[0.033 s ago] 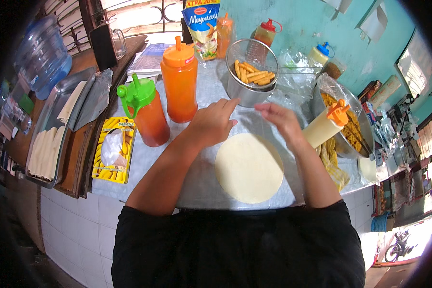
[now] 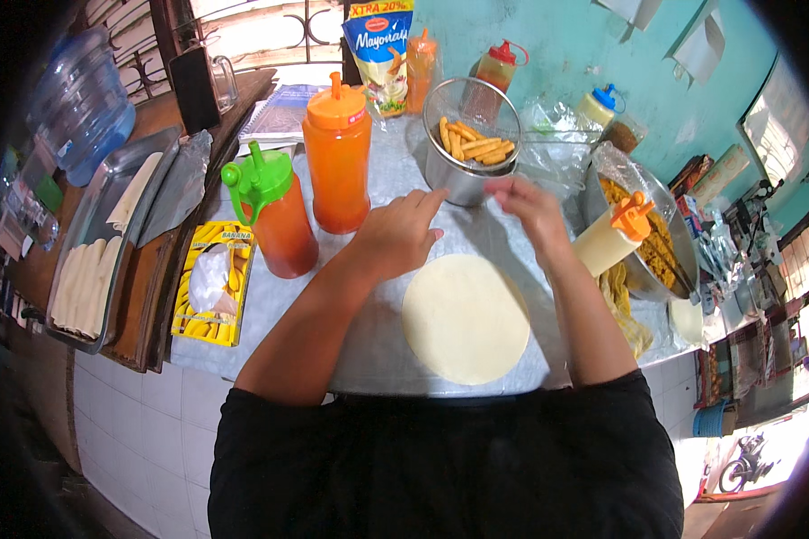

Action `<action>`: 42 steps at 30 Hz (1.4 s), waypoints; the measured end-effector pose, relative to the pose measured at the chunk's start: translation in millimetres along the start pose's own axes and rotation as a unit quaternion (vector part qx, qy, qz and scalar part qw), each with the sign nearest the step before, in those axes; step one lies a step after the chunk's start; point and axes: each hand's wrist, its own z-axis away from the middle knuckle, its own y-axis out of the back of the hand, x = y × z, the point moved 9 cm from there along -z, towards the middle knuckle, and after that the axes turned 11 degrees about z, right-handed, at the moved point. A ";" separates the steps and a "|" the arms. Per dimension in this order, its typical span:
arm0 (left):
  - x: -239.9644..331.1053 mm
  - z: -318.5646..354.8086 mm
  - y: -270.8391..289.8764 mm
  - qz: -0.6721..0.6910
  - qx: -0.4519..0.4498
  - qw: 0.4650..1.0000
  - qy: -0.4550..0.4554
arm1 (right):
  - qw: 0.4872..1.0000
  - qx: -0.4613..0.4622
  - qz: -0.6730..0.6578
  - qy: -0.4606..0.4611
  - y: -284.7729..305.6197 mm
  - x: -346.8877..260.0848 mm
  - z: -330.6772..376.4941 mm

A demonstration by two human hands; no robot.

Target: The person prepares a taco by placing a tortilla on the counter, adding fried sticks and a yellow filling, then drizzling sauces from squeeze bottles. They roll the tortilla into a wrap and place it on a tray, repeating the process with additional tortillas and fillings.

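A round, pale flat wrapper sheet (image 2: 466, 319) lies on the table in front of me. Beyond its far edge, my left hand (image 2: 400, 232) stretches its fingers toward a metal pot (image 2: 463, 184), holding nothing that I can see. My right hand (image 2: 526, 211), slightly blurred, hovers by the pot's right side with its fingers loosely extended and apparently bare. Resting on the pot is a wire strainer (image 2: 472, 94) with several fried sticks (image 2: 481, 148), perhaps fries or sausages. Close to my right forearm leans a cream-filled squeeze bottle (image 2: 607, 241) with an orange cap.
Left of my arm stand an orange sauce bottle (image 2: 337, 171) and a green-capped one (image 2: 283, 225), beside a yellow box (image 2: 211, 296). Rolled wrappers fill part of a metal tray (image 2: 108, 310). At right sits a metal bowl (image 2: 688, 242) of yellow filling with tongs.
My right hand has shifted slightly right and up, away from my left hand. The whole view has tilted a little; the left hand stays nearly where it was.
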 end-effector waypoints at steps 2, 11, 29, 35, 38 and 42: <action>0.1 -4.4 0.1 0.003 0.008 1.000 -0.013 | 0.992 0.129 0.003 0.011 41.2 -9.2 -50.5; 0.7 -0.6 -1.8 -0.014 0.006 1.000 -0.026 | 0.824 -0.007 0.561 -0.077 41.5 24.3 -173.4; -18.0 0.6 -6.3 -0.056 -0.042 0.996 0.050 | 0.874 0.170 0.456 -0.017 59.7 -2.8 -130.1; -32.6 5.9 -6.4 -0.066 -0.025 0.997 0.044 | 0.987 -0.025 0.153 0.050 -4.6 11.7 -24.1; -18.3 4.0 -17.5 -0.008 -0.064 0.998 0.010 | 0.926 -0.073 0.322 0.184 -44.5 -8.2 66.1; -6.1 12.8 -43.9 0.065 -0.189 0.978 0.054 | 0.893 -0.066 0.394 0.208 -71.1 -11.9 106.2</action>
